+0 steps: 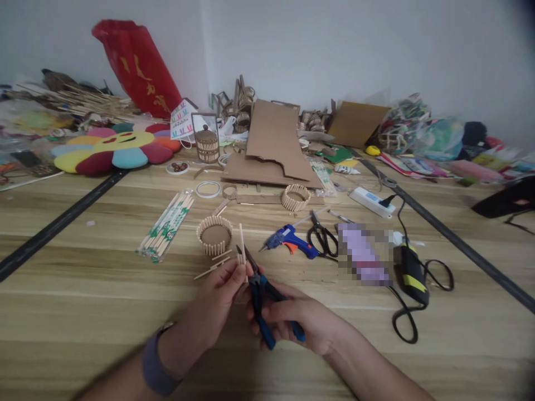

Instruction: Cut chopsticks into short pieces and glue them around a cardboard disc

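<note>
My left hand (223, 295) pinches a few thin wooden sticks (242, 239) upright, one of them taller than the others. In my right hand (292, 317) are pliers (257, 284) with blue and black handles, spread apart. Their jaws meet the sticks just above my left fingertips; whether they bite into the wood cannot be made out. Just beyond my left hand stands a small round basket (214, 236) with a wall of short sticks round a cardboard base. Loose stick pieces (213, 267) lie between it and my hand.
A blue glue gun (288, 239), black scissors (321, 236) and a corded black tool (412, 273) lie to the right. Wrapped chopsticks (166, 225) are at left. Farther back are a stick ring (296, 197), cardboard (276, 139), a power strip (371, 201) and a flower cushion (121, 146).
</note>
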`<action>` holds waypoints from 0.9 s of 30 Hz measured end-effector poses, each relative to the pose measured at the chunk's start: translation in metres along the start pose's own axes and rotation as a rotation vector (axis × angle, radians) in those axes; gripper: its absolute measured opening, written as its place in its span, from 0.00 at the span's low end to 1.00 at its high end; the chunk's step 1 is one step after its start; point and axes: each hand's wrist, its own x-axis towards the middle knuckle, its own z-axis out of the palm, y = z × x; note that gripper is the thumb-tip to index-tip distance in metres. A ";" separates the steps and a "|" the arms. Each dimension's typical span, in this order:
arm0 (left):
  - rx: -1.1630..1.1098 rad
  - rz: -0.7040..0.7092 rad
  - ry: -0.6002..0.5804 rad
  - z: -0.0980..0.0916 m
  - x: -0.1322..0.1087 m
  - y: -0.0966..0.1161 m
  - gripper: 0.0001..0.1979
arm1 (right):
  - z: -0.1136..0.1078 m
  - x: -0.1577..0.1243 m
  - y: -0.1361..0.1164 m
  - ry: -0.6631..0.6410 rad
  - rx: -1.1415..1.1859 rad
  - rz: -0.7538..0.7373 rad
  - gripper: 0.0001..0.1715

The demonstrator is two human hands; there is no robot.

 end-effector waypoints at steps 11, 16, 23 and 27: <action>-0.046 -0.014 0.086 0.000 0.002 -0.009 0.21 | -0.006 0.012 0.014 0.603 -1.096 -0.749 0.14; -0.032 -0.025 0.060 0.007 0.000 -0.013 0.19 | -0.007 0.016 0.020 0.640 -1.185 -0.804 0.17; 0.017 0.001 0.016 0.009 -0.001 -0.020 0.17 | -0.009 0.017 0.018 0.637 -1.306 -0.847 0.21; 0.066 -0.009 0.041 0.008 -0.002 -0.025 0.17 | -0.011 0.018 0.017 0.620 -1.346 -0.792 0.22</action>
